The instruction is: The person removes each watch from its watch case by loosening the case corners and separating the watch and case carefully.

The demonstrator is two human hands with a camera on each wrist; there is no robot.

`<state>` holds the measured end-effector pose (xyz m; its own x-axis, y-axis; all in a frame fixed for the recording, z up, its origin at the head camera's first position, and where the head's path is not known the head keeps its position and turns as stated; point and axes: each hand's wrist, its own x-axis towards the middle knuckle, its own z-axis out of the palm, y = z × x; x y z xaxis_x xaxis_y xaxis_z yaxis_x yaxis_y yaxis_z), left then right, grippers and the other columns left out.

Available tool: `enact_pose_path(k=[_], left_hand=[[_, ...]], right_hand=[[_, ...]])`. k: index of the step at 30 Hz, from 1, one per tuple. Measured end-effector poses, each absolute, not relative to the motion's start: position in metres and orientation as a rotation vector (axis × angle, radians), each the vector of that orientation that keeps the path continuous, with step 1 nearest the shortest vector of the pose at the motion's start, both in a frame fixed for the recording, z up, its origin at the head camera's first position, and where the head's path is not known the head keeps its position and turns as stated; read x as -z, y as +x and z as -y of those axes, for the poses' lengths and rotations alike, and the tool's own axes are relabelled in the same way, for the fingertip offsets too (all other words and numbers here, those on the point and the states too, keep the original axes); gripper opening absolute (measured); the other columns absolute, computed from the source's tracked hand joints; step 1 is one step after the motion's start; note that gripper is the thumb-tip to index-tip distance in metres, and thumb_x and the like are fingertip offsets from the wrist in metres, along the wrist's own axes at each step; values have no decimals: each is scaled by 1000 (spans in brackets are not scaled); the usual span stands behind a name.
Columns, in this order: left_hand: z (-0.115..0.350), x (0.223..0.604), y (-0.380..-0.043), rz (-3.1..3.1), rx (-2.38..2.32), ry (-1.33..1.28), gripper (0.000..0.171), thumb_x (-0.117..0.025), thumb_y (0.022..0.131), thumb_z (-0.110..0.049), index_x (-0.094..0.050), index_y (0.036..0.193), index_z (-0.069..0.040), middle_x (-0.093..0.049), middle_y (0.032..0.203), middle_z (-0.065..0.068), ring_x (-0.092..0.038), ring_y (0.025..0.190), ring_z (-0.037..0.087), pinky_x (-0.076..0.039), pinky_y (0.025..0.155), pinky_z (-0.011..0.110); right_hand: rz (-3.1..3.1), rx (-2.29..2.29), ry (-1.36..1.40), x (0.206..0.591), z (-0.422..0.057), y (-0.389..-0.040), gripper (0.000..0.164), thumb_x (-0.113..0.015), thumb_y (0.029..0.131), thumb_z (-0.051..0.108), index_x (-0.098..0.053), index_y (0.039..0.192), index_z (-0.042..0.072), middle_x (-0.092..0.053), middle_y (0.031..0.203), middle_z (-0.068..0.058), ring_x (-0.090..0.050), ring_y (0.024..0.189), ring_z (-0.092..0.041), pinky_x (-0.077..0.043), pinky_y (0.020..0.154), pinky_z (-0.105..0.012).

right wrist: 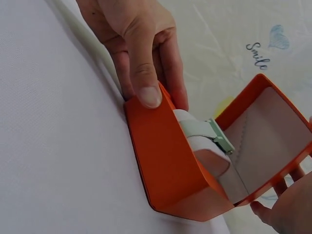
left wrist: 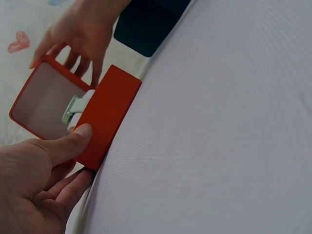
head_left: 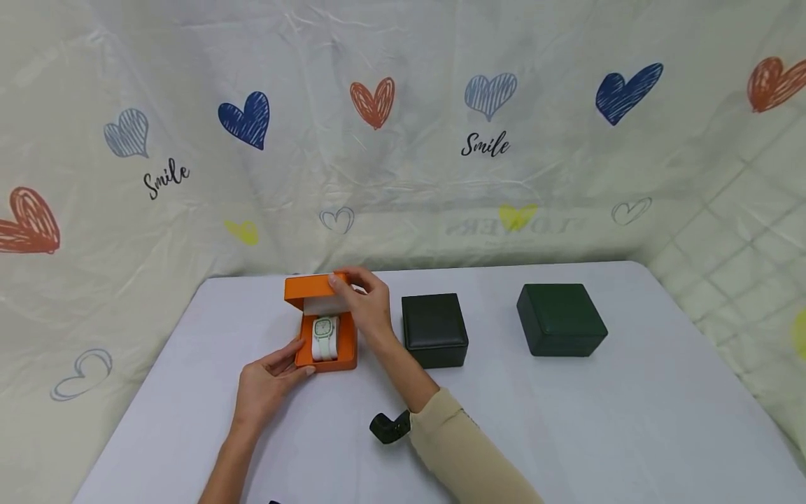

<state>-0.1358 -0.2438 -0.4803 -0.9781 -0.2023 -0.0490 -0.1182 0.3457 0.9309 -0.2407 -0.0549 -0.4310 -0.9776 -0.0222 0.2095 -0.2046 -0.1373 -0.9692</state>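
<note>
An orange watch box [head_left: 348,361] stands at the left of the table with its hinged lid [head_left: 305,288] raised, showing the lid's white lining. Inside it, a pale green watch [head_left: 324,330] is wrapped round a white cushion. At the box's front left corner, my left hand [head_left: 264,388] grips the base; the left wrist view shows the thumb on the front wall and fingers at the side. My right hand [head_left: 370,305] holds the lid by its right end, thumb on the outside. In the right wrist view the watch [right wrist: 214,134] sits between base and lid.
Right of the orange box stands a closed black box [head_left: 434,329]. Farther right is a closed dark green box [head_left: 560,320]. A dark, glossy, curved object [head_left: 387,428] lies nearer, partly hidden by the right sleeve [head_left: 466,448]. A printed curtain [head_left: 415,182] hangs behind the table.
</note>
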Motion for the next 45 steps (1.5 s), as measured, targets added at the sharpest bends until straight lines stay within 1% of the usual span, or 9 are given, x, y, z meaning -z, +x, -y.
enact_pose_path(k=[5,12,15,24,32,35,39,42,45], left_hand=[[245,478,-134,2506,1748,318,64,-92,79,-17,-67,139,-12,-65,145,7,-62,132,22,-56,91,13],[245,474,-135,2588,1666,317,64,-90,81,-21,-66,140,-11,-64,146,10,-63,133,27,-57,94,19],[244,474,-136,2615,1635,318,63,-90,82,-21,-67,139,-11,-65,144,10,-64,133,26,-57,96,21],[244,472,-135,2629,1642,355,63,-91,81,-22,-67,139,-12,-64,145,10,-62,134,26,-57,95,20],[244,473,-137,2653,1636,349,64,-90,82,-25,-66,140,-13,-61,149,8,-62,135,26,-56,97,24],[244,473,-138,2654,1649,346,66,-91,82,-28,-66,141,-14,-61,149,6,-62,135,25,-57,95,20],[246,471,-138,2669,1626,335,68,-89,82,-42,-67,140,-16,-62,148,3,-63,134,22,-56,91,11],[246,469,-137,2688,1589,333,68,-85,83,-49,-67,140,-16,-62,149,3,-63,135,23,-56,91,11],[245,468,-136,2684,1606,353,66,-85,85,-46,-67,140,-16,-60,150,5,-61,136,24,-57,95,16]], right_hand=[[2065,-2239,265,426,54,-244,27,-78,94,39,-77,114,20,-73,114,-3,-64,110,-14,-56,92,-29],[2204,-2148,180,419,53,-246,32,-72,97,46,-75,119,22,-73,121,-1,-65,116,-17,-57,98,-37],[2245,-2123,152,417,51,-248,35,-69,98,48,-74,120,21,-73,121,-1,-65,115,-18,-56,100,-39],[2299,-2119,120,415,53,-255,37,-68,98,52,-75,119,22,-73,116,0,-64,104,-16,-55,92,-32],[2321,-2102,54,410,52,-257,37,-68,97,54,-76,117,24,-73,113,-1,-63,99,-17,-54,84,-29],[2331,-2107,35,409,51,-259,36,-68,97,54,-76,116,24,-73,112,0,-63,99,-17,-53,83,-29],[2324,-2125,27,410,50,-261,36,-69,97,55,-76,115,25,-73,112,0,-62,100,-17,-53,84,-28],[2313,-2135,39,411,51,-261,37,-68,97,55,-76,115,24,-73,112,0,-62,99,-17,-53,83,-28],[2310,-2141,51,412,52,-260,38,-68,97,55,-76,116,24,-73,112,-1,-62,98,-17,-52,81,-27]])
